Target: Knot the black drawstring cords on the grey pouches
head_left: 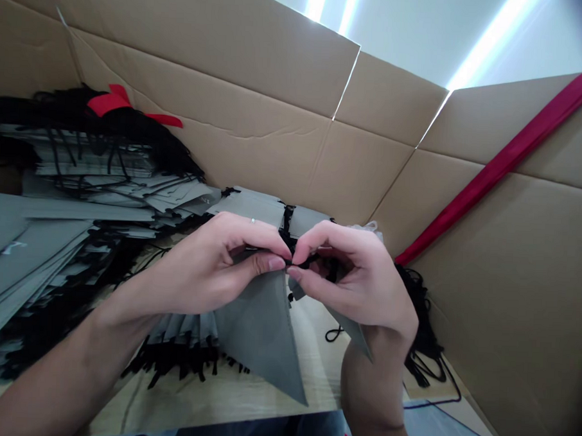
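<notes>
While the left hand and right hand pinch black cord between nearly touching fingertips, the grey sheet hangs just beneath, nearer the left, its long edge slanting down to a pointed corner. It looks smooth and matte. Under the sheet lies the surface; left of it, a stack; beyond it, cardboard.
</notes>
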Demonstrator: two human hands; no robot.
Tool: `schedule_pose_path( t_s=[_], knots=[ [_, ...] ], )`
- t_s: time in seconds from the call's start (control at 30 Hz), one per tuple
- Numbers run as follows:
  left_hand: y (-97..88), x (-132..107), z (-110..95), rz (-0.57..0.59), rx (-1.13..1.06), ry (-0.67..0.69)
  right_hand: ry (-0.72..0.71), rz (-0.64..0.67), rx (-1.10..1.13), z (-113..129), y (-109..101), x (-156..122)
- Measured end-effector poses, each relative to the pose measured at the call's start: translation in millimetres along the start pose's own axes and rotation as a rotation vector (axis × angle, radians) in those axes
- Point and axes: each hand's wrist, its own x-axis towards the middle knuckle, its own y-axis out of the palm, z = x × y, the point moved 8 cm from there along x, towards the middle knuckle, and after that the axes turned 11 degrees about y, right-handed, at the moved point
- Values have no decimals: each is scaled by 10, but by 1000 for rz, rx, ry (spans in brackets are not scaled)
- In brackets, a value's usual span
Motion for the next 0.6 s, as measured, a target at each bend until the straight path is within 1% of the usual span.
schedule_pose_path(
  t_s=[0.17, 0.23, 0.3, 0.4, 0.5, 0.6],
  knots=[
    [-20, -11, -50, 62, -120, 32, -95, -6, 31, 88, -33, -20],
    [-36, -19, -50, 59, -119, 17, -109, -13, 41, 93, -35, -29],
    [-64, -28, -44, 23, -72, 6, -81, -20, 74, 59, -35, -32],
    [-86, -41, -63, -31, 21, 41, 5, -38, 129, -29, -34, -28],
    [-64, -51, -94, -31, 97, 73, 72, -41, 136, -83, -8, -21],
    [-44, -56, -117, -25, 145, 67, 70, -48, 154, -68, 7, -10]
  ],
)
